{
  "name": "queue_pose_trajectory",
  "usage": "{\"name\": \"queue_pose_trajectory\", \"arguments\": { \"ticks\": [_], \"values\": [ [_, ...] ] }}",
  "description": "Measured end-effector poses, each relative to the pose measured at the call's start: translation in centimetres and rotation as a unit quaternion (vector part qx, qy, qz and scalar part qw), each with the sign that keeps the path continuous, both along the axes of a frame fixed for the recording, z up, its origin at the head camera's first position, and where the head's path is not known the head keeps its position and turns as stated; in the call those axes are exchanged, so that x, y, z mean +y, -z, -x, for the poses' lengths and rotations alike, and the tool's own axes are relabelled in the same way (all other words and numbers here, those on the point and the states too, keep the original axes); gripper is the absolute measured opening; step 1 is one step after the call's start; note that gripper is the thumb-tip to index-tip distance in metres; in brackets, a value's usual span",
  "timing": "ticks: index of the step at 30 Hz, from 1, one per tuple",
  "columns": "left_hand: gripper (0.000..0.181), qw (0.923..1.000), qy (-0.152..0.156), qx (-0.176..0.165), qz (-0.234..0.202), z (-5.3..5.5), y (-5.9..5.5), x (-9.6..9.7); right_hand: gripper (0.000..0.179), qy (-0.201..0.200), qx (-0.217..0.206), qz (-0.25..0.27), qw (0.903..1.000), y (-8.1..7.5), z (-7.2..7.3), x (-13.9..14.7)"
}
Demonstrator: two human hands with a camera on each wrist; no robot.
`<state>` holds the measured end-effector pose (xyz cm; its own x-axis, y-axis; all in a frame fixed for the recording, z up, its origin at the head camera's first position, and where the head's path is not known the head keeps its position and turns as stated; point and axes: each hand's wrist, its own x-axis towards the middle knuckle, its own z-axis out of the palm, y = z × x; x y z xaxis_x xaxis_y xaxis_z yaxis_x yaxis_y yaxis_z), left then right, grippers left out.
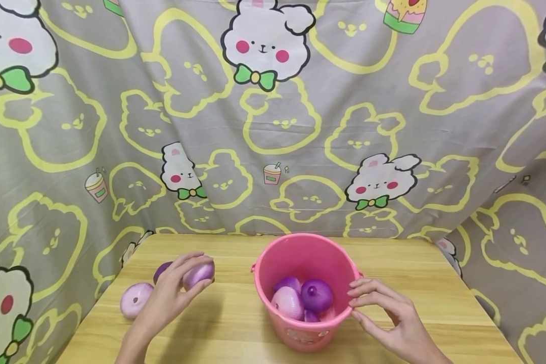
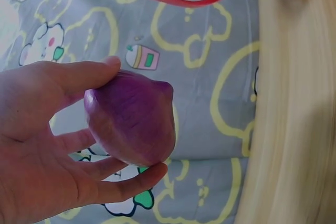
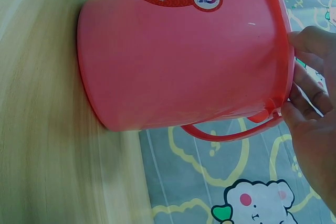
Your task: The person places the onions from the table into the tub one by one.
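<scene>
My left hand (image 1: 175, 290) holds a purple onion (image 1: 199, 273) above the table's left side. In the left wrist view, thumb and fingers pinch this onion (image 2: 134, 119) at opposite sides, and its pointed end faces away from the palm. At the pink bucket (image 1: 307, 242), my right hand (image 1: 391, 316) grips the right rim with its fingertips. The right wrist view shows the bucket wall (image 3: 184, 61) and the fingers at the rim, beside the handle. Inside the bucket lie several onions, among them a dark purple onion (image 1: 317, 295) and a paler onion (image 1: 287, 303).
On the wooden table (image 1: 236, 323), a pale onion (image 1: 136, 300) lies left of my left hand. Behind that hand, a darker onion (image 1: 162, 271) is partly hidden. A patterned grey cloth (image 1: 273, 136) hangs along the table's back and sides.
</scene>
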<state>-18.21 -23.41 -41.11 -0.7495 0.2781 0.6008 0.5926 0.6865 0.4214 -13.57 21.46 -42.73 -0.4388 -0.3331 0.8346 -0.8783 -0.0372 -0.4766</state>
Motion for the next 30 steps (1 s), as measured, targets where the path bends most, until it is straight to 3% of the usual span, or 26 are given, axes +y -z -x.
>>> {"name": "queue_pose_trajectory", "arguments": {
  "ticks": [22,30],
  "values": [
    [0.041,0.9987,0.021,-0.014,-0.045,1.3,-1.5,1.6,0.038,0.0,0.004,0.001,1.0,0.0,0.1,0.0],
    [0.04,0.9952,0.038,-0.044,-0.078,1.5,-1.9,2.3,0.032,0.009,0.02,-0.003,0.9998,-0.4,0.1,-0.1]
  ]
}}
